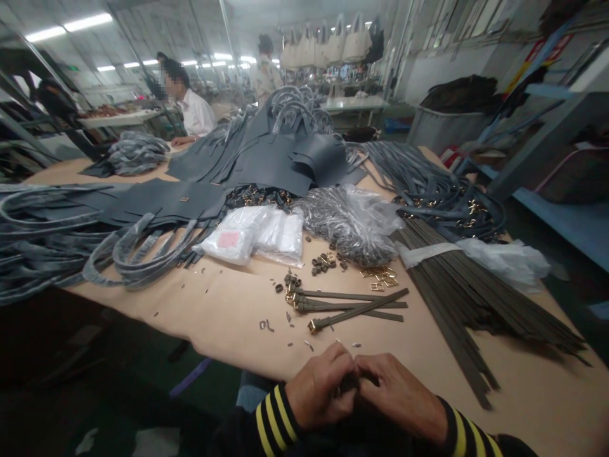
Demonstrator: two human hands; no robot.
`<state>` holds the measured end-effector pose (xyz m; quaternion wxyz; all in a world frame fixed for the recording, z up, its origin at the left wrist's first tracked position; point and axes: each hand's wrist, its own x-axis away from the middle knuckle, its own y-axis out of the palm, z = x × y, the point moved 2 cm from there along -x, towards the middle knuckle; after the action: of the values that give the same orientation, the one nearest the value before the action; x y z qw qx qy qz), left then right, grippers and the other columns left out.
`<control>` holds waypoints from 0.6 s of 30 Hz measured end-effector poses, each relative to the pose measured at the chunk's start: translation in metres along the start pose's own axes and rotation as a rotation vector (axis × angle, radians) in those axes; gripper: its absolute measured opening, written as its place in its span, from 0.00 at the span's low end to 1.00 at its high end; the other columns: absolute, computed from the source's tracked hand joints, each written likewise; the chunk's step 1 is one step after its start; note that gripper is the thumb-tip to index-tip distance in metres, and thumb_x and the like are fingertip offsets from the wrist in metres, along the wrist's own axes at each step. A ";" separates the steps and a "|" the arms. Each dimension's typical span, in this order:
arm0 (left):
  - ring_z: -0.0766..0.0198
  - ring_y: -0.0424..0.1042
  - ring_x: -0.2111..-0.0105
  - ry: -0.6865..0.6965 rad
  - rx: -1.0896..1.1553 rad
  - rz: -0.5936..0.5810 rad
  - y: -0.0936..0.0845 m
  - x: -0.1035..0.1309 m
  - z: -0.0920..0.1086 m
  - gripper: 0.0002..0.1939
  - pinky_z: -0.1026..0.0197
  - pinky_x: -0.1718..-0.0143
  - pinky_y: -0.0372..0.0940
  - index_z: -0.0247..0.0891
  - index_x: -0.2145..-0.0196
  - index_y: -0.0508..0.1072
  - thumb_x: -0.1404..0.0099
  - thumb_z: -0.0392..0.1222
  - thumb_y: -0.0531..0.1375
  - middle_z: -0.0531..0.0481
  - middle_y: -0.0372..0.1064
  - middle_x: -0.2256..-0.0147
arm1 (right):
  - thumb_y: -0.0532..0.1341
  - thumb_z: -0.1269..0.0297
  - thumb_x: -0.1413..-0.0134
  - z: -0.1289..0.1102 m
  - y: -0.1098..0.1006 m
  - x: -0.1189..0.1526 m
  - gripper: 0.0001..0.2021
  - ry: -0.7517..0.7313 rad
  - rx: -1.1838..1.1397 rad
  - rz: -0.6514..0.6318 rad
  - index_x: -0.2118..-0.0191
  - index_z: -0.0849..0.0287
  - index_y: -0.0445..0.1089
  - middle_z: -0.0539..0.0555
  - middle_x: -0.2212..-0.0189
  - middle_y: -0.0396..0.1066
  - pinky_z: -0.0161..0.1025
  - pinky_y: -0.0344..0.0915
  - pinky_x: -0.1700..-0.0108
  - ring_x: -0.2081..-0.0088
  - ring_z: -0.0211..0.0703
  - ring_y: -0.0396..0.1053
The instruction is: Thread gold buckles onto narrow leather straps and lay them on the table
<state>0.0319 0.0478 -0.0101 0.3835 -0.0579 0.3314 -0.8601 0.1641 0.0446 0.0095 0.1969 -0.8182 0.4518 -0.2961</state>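
Both hands, left (320, 388) and right (402, 395), pinch something small, apparently a dark strap (353, 381), mostly hidden.

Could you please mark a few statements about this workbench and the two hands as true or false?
1. The left hand and right hand meet at the near table edge, pinching a small dark piece. True.
2. Finished straps with gold buckles lie just beyond the hands. True.
3. The long bundle of thin dark strips lies on the left of the table. False: it lies on the right.
4. The white packets are stacked on the floor. False: they lie on the table.
5. A person in a white shirt sits at the far end. True.
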 end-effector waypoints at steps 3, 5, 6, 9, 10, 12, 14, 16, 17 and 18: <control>0.66 0.61 0.69 0.024 -0.056 -0.004 -0.008 -0.008 -0.002 0.10 0.66 0.68 0.60 0.37 0.69 0.61 0.50 0.28 0.51 0.49 0.59 0.69 | 0.49 0.75 0.58 -0.001 -0.006 -0.007 0.10 -0.041 0.146 0.061 0.81 0.60 0.64 0.48 0.83 0.66 0.30 0.52 0.77 0.78 0.36 0.63; 0.66 0.61 0.69 0.005 -0.166 0.014 -0.011 -0.014 -0.008 0.09 0.65 0.68 0.61 0.37 0.68 0.61 0.47 0.28 0.50 0.49 0.59 0.69 | 0.50 0.73 0.56 0.002 -0.009 -0.016 0.10 -0.066 0.252 0.117 0.79 0.60 0.66 0.48 0.83 0.67 0.30 0.53 0.77 0.78 0.37 0.64; 0.66 0.62 0.69 -0.013 -0.248 0.033 -0.011 -0.016 -0.013 0.08 0.65 0.69 0.61 0.37 0.68 0.62 0.46 0.28 0.49 0.49 0.59 0.69 | 0.51 0.72 0.55 0.004 -0.012 -0.021 0.09 -0.067 0.296 0.148 0.78 0.59 0.66 0.49 0.82 0.68 0.30 0.54 0.75 0.77 0.38 0.65; 0.64 0.63 0.71 -0.060 -0.538 0.118 -0.007 -0.020 -0.030 0.08 0.63 0.71 0.63 0.37 0.70 0.63 0.44 0.28 0.47 0.48 0.61 0.69 | 0.53 0.70 0.54 0.017 -0.031 -0.032 0.06 -0.030 0.369 0.260 0.73 0.58 0.67 0.50 0.75 0.69 0.31 0.58 0.69 0.71 0.40 0.67; 0.63 0.63 0.70 -0.065 -0.620 0.150 -0.005 -0.020 -0.035 0.08 0.62 0.71 0.63 0.37 0.70 0.63 0.43 0.28 0.47 0.48 0.61 0.68 | 0.53 0.70 0.52 0.024 -0.041 -0.032 0.05 -0.004 0.391 0.313 0.71 0.58 0.66 0.51 0.73 0.69 0.31 0.58 0.67 0.69 0.40 0.66; 0.62 0.63 0.70 -0.053 -0.723 0.197 -0.001 -0.019 -0.041 0.07 0.60 0.71 0.64 0.36 0.69 0.64 0.42 0.30 0.48 0.47 0.62 0.68 | 0.51 0.69 0.49 0.041 -0.065 -0.030 0.06 0.093 0.443 0.449 0.66 0.59 0.64 0.54 0.68 0.67 0.34 0.58 0.63 0.65 0.41 0.65; 0.61 0.63 0.70 -0.026 -0.759 0.220 0.001 -0.018 -0.042 0.06 0.59 0.71 0.64 0.35 0.69 0.65 0.42 0.30 0.49 0.46 0.63 0.69 | 0.49 0.68 0.47 0.063 -0.087 -0.025 0.09 0.248 0.505 0.589 0.62 0.63 0.61 0.61 0.64 0.65 0.41 0.58 0.61 0.63 0.47 0.63; 0.60 0.63 0.68 -0.005 -0.767 0.244 0.001 -0.019 -0.040 0.07 0.58 0.68 0.65 0.34 0.68 0.65 0.41 0.30 0.49 0.45 0.64 0.68 | 0.49 0.69 0.48 0.083 -0.102 -0.021 0.09 0.390 0.555 0.657 0.62 0.66 0.61 0.66 0.64 0.64 0.44 0.58 0.64 0.63 0.53 0.64; 0.60 0.63 0.67 0.005 -0.769 0.265 0.000 -0.019 -0.039 0.08 0.57 0.67 0.65 0.33 0.67 0.66 0.41 0.30 0.49 0.44 0.64 0.67 | 0.50 0.69 0.49 0.091 -0.105 -0.020 0.08 0.435 0.572 0.664 0.63 0.66 0.61 0.66 0.65 0.64 0.44 0.58 0.66 0.64 0.54 0.64; 0.59 0.63 0.65 0.014 -0.776 0.294 -0.001 -0.019 -0.037 0.09 0.57 0.65 0.65 0.33 0.66 0.66 0.41 0.30 0.48 0.43 0.64 0.65 | 0.50 0.70 0.49 0.098 -0.107 -0.019 0.07 0.464 0.586 0.659 0.65 0.65 0.62 0.65 0.66 0.65 0.44 0.58 0.67 0.65 0.54 0.65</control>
<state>0.0312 0.0813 -0.0354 0.4497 -0.1444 0.6383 -0.6079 0.2876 0.1213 -0.0065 0.3959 -0.4546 0.6163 -0.5068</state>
